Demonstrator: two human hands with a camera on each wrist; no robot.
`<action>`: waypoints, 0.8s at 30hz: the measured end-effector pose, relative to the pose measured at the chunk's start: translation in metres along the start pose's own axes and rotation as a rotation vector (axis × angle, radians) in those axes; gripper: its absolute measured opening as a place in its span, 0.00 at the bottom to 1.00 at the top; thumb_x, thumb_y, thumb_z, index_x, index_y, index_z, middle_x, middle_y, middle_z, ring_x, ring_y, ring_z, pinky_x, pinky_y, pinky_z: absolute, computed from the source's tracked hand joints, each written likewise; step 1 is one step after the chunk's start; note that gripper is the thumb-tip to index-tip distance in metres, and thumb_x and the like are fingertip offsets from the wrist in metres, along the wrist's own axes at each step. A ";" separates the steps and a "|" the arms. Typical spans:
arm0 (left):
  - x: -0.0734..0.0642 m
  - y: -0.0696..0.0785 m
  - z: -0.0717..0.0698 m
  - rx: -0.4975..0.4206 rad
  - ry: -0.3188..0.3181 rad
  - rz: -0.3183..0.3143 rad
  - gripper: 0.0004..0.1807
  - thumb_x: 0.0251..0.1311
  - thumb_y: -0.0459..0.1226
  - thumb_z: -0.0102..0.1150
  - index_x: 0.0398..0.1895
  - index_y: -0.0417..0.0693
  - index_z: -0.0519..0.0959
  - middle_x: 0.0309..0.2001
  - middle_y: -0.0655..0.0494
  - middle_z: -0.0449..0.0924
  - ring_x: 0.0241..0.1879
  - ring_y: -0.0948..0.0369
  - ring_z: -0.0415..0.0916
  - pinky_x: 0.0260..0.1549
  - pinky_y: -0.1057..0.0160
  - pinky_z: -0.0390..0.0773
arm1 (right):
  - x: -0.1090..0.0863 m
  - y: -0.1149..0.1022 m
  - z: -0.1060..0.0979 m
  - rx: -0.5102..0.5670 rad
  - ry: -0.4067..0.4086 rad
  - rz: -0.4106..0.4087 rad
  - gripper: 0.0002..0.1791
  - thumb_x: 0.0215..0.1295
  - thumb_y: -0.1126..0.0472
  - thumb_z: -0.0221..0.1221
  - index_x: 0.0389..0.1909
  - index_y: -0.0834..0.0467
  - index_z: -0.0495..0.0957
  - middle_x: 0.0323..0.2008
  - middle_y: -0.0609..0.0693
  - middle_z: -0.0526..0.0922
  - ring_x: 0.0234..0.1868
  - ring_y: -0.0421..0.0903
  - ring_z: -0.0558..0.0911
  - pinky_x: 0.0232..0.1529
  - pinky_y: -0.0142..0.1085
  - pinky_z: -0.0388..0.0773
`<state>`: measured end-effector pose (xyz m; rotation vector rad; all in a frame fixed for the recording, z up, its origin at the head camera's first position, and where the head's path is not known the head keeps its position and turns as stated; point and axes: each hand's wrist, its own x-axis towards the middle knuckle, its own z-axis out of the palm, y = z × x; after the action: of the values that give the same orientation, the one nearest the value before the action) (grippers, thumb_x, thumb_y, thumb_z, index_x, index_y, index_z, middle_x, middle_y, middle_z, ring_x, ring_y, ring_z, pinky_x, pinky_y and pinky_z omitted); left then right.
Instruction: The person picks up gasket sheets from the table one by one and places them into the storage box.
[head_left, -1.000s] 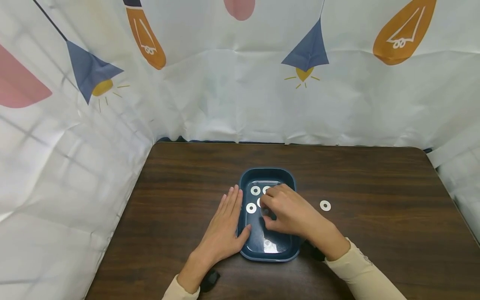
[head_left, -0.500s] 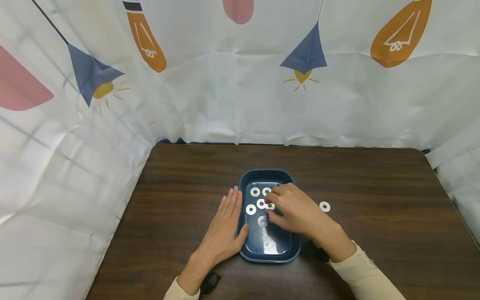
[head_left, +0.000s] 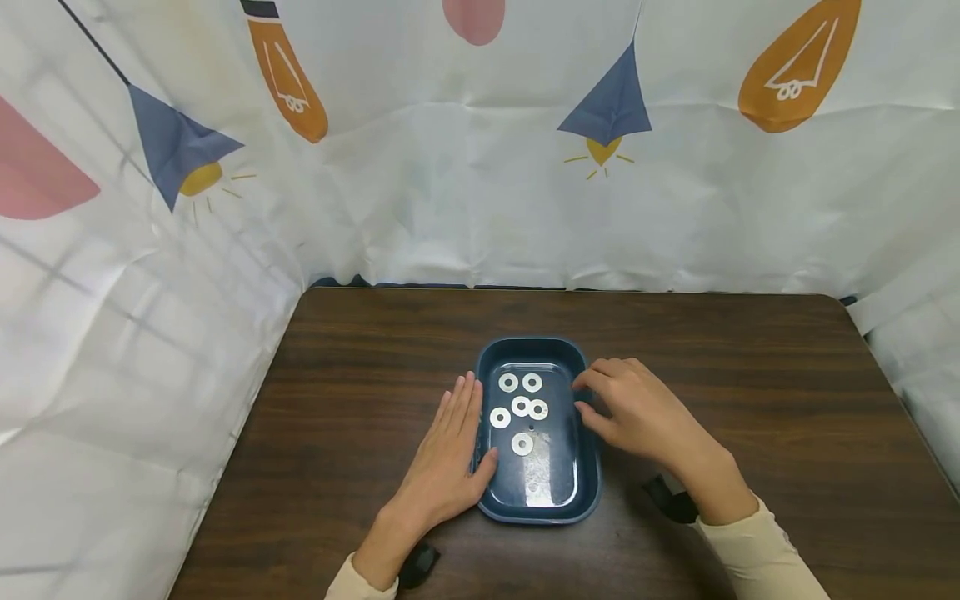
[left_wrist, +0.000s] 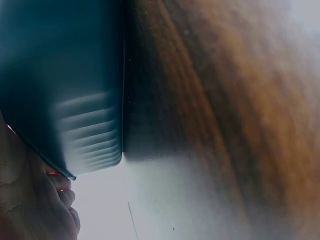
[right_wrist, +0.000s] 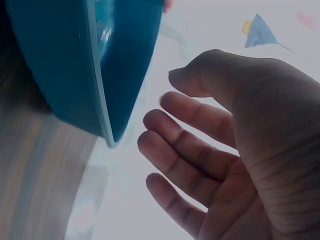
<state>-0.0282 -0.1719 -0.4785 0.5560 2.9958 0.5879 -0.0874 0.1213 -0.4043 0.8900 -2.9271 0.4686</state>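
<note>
A blue rectangular tray stands on the table, and several flat white washers lie on its floor. Two of the washers overlap near the middle. My left hand rests flat along the tray's left side, its fingers straight and its thumb over the rim. At the tray's right rim is my right hand, fingers loosely bent and nothing between them. The right wrist view shows this right hand with thumb and fingers apart, beside the tray's wall.
The dark wood table extends on both sides of the tray. Behind it and along the left hangs a white curtain printed with lamps and bulbs. A black wrist device sits under the right wrist.
My right hand has let go of a washer in the tray and moved right to the rim. The washer on the table at right is now hidden behind it. My left hand stays put.
</note>
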 end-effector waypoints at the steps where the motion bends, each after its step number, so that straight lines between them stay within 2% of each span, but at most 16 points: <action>1: 0.000 0.000 0.000 0.002 0.003 0.000 0.52 0.72 0.53 0.56 0.88 0.47 0.38 0.89 0.55 0.30 0.88 0.50 0.38 0.85 0.43 0.53 | -0.001 0.002 0.000 0.000 0.004 -0.001 0.13 0.63 0.56 0.74 0.47 0.55 0.89 0.44 0.50 0.89 0.47 0.49 0.86 0.60 0.52 0.85; 8: -0.002 -0.001 0.001 0.008 0.007 -0.005 0.53 0.71 0.53 0.57 0.88 0.47 0.39 0.89 0.48 0.39 0.88 0.49 0.40 0.84 0.42 0.55 | -0.007 0.009 -0.002 0.017 0.028 0.011 0.13 0.62 0.58 0.74 0.46 0.57 0.89 0.45 0.51 0.90 0.48 0.51 0.87 0.58 0.53 0.85; 13: -0.001 -0.001 0.001 0.014 0.013 -0.005 0.54 0.71 0.53 0.58 0.88 0.47 0.38 0.89 0.48 0.38 0.88 0.49 0.40 0.84 0.41 0.56 | -0.015 0.019 -0.004 0.028 0.024 0.061 0.14 0.61 0.60 0.74 0.48 0.57 0.89 0.46 0.51 0.90 0.48 0.52 0.88 0.57 0.55 0.85; 24: 0.000 -0.004 0.002 0.015 0.020 0.010 0.54 0.71 0.54 0.58 0.88 0.47 0.38 0.89 0.47 0.39 0.88 0.49 0.40 0.84 0.42 0.54 | -0.038 0.051 0.001 0.094 -0.084 0.193 0.18 0.63 0.60 0.73 0.53 0.61 0.87 0.49 0.56 0.88 0.44 0.54 0.88 0.48 0.55 0.87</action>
<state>-0.0296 -0.1743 -0.4815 0.5697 3.0207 0.5752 -0.0841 0.1815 -0.4238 0.6533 -3.1069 0.5977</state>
